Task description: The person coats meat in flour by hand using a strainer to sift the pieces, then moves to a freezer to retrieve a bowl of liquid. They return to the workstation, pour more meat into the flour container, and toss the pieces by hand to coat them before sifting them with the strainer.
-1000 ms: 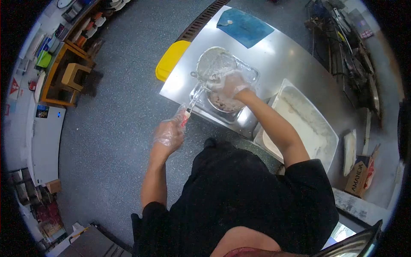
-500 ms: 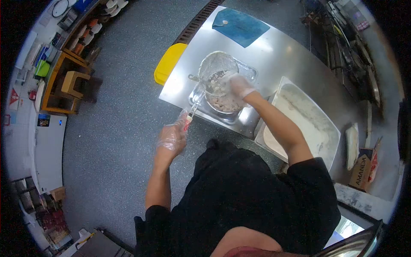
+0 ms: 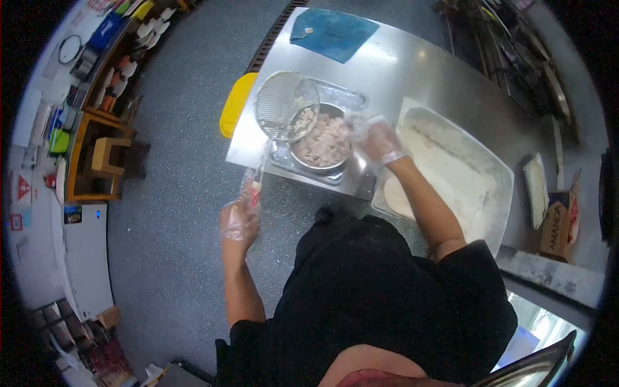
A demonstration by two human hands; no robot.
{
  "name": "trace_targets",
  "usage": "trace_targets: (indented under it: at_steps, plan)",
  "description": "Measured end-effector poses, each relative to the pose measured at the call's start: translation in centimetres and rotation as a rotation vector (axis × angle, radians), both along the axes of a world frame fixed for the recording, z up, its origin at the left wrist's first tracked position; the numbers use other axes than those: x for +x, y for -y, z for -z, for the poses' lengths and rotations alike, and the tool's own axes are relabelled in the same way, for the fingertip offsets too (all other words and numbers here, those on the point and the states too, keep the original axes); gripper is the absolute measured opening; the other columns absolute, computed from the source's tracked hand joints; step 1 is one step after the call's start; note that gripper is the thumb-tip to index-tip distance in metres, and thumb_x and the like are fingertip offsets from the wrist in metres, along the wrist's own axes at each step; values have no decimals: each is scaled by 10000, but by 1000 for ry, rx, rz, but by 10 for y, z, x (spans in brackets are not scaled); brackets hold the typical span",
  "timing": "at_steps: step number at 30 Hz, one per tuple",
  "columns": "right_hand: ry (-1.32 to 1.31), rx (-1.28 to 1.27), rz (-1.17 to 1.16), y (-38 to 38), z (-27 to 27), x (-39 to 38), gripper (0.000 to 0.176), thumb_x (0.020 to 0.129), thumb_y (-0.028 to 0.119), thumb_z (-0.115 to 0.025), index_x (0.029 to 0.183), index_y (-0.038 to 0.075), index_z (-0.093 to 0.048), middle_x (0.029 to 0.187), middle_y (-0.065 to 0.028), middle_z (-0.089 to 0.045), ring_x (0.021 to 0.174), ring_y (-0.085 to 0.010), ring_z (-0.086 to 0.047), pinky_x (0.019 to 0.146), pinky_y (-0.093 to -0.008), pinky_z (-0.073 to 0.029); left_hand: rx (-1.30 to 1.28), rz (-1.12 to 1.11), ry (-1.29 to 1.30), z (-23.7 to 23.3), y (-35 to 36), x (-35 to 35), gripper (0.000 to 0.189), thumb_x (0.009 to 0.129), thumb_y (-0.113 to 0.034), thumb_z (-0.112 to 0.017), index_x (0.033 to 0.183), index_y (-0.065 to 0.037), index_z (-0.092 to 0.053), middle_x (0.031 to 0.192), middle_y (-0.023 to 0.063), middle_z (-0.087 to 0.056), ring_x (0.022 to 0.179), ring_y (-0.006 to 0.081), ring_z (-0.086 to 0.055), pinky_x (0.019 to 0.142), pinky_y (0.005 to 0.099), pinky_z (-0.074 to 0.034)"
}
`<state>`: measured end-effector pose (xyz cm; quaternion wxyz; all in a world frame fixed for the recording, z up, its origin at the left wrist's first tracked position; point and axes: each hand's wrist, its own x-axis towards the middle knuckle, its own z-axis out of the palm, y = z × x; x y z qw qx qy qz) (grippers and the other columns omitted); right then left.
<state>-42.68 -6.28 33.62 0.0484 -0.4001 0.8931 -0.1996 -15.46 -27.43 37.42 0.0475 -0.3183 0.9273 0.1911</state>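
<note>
My left hand (image 3: 240, 220), in a clear plastic glove, is closed around the handle of a round wire-mesh strainer (image 3: 274, 97). The strainer is held tilted over the left side of a metal bowl (image 3: 330, 169), with pale crumbs (image 3: 303, 121) in its mesh. Pale pink chunks that look like raw meat (image 3: 329, 138) fill the bowl, which stands on a metal tray (image 3: 284, 155). My right hand (image 3: 383, 143), also gloved, is between the bowl and a white tub of pale powder (image 3: 451, 155). Its fingers are blurred by motion and loose glove plastic.
A blue cutting mat (image 3: 332, 35) with a small pale bit on it lies at the far end of the steel table (image 3: 400, 71). Something yellow (image 3: 238, 106) sticks out past the table's left edge. A box (image 3: 558, 226) stands at the right.
The strainer has swung left off the bowl, uncovering more of the pink chunks. My right hand has pulled away from the strainer toward the white tub. The view has shifted slightly.
</note>
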Motion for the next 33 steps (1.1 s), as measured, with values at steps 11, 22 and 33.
trace_targets:
  at_steps: [11,22,33]
  plan:
    - [9,184,86,84,35,-1,295,873,251,-539,965,3,-670,905,-168,-665,825,-258,-654,742,-396,-536,14,84,-110,3,-13,12,459,806,-122,-602,1257,-57,-553,808,233,-630,701,316,-651,626,362,-482]
    - [-172,-6,-160,28,20,12,219,842,95,-508,970,43,-678,1042,-141,-660,920,-242,-646,751,-341,-543,107,-81,-197,-3,-52,5,556,849,-132,-589,1385,-118,-442,1019,216,-655,847,263,-678,731,354,-503]
    - [-247,129,375,-184,154,-64,451,874,358,-523,1134,-3,-601,1191,-239,-557,1096,-350,-526,953,-431,-406,287,-142,-171,-18,-87,-14,609,838,-176,-663,1395,-97,-428,988,107,-662,821,102,-554,739,270,-475]
